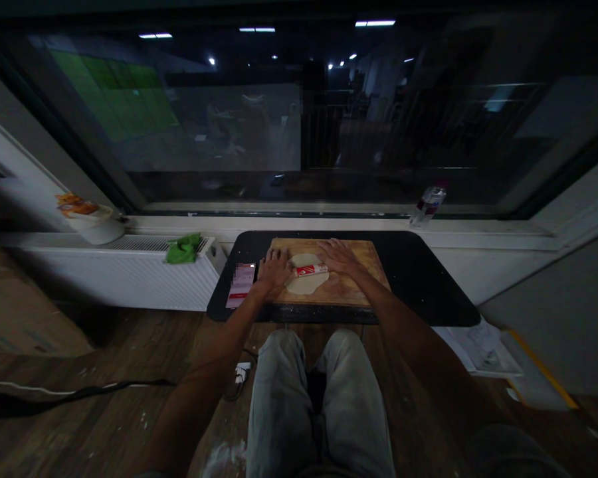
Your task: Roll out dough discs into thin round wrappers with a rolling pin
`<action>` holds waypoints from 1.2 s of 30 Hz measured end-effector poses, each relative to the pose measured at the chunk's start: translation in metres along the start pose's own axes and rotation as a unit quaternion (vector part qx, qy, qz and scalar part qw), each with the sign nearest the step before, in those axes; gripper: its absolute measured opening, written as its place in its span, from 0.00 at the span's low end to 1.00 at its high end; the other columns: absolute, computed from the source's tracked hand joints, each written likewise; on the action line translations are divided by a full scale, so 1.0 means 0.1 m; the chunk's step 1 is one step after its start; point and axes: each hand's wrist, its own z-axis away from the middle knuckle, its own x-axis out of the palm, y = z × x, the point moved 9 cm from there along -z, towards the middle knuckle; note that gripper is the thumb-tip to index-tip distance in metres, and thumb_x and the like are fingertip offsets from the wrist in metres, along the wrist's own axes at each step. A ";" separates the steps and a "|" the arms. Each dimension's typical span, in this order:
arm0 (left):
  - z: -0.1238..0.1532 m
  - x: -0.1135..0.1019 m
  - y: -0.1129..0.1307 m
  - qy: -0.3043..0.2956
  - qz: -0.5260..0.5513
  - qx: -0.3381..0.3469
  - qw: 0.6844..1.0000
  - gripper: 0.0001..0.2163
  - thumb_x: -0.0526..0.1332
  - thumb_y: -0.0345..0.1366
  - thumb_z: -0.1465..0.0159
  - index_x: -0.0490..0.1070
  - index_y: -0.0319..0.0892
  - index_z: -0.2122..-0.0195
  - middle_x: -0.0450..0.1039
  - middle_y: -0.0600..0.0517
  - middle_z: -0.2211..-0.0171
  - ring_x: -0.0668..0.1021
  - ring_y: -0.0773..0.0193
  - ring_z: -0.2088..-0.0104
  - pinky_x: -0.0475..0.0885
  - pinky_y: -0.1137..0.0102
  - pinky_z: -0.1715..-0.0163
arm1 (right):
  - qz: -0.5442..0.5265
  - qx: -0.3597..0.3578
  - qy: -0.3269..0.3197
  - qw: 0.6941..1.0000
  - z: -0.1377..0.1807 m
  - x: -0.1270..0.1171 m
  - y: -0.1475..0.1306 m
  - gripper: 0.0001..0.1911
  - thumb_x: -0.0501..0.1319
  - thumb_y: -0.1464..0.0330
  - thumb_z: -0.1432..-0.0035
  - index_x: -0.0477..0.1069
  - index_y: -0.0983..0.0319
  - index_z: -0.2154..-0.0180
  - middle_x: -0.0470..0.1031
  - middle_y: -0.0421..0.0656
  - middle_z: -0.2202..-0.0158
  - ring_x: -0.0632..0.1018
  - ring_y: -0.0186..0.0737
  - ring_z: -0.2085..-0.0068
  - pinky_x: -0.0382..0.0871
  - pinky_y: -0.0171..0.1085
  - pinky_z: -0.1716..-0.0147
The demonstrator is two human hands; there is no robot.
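Note:
A flat, pale sheet of dough (307, 285) lies on a wooden board (346, 295). Across it rests a red-and-white cylinder (311, 270), whose exact kind I cannot make out. My left hand (275, 267) is at the cylinder's left end, its fingers stretched forward over the board. At the right end lies my right hand (339, 257), palm down with fingers extended and spread. Both hands cover the ends of the cylinder.
The board sits on a small black table (418, 279). A lit phone (241, 285) lies left of the board. A plastic bottle (428, 204) stands on the windowsill. A green cloth (183, 248) hangs on the radiator (164, 275). A cardboard box (24, 312) is at far left.

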 end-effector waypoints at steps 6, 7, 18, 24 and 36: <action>0.12 -0.02 0.06 0.007 -0.004 0.007 1.000 0.30 0.48 0.43 0.18 0.56 0.44 0.17 0.64 0.38 0.20 0.60 0.43 0.18 0.69 0.45 0.25 | 0.023 0.014 -0.005 1.000 0.16 0.04 0.00 0.36 0.53 0.56 0.18 0.59 0.57 0.17 0.61 0.47 0.16 0.60 0.53 0.16 0.50 0.54 0.17; 0.13 -0.03 0.07 0.008 -0.003 0.007 1.000 0.30 0.48 0.43 0.18 0.57 0.45 0.17 0.64 0.38 0.20 0.61 0.42 0.18 0.69 0.45 0.25 | 0.028 0.014 -0.006 0.999 0.19 0.05 -0.01 0.35 0.54 0.57 0.19 0.60 0.57 0.17 0.61 0.47 0.16 0.60 0.53 0.16 0.50 0.54 0.17; 0.11 -0.01 0.07 -0.019 0.005 -0.009 1.000 0.29 0.47 0.45 0.19 0.59 0.41 0.20 0.64 0.33 0.21 0.64 0.44 0.19 0.67 0.47 0.25 | 0.032 0.085 0.041 0.995 0.57 -0.03 -0.18 0.28 0.49 0.63 0.17 0.76 0.62 0.27 0.75 0.55 0.25 0.72 0.52 0.24 0.60 0.48 0.22; 0.11 0.00 0.08 -0.033 -0.012 -0.007 0.999 0.31 0.46 0.45 0.19 0.57 0.36 0.19 0.62 0.31 0.20 0.62 0.43 0.18 0.67 0.48 0.24 | 0.036 0.096 0.079 0.992 0.82 -0.09 -0.31 0.29 0.48 0.65 0.17 0.74 0.69 0.27 0.73 0.60 0.25 0.71 0.54 0.23 0.61 0.49 0.23; 0.10 -0.03 0.15 -0.017 -0.054 -0.006 0.998 0.31 0.49 0.44 0.19 0.59 0.32 0.20 0.66 0.28 0.22 0.66 0.41 0.20 0.65 0.50 0.25 | 0.017 0.178 0.154 0.972 1.36 -0.10 -0.58 0.31 0.45 0.63 0.16 0.67 0.68 0.22 0.74 0.65 0.26 0.75 0.58 0.26 0.68 0.52 0.28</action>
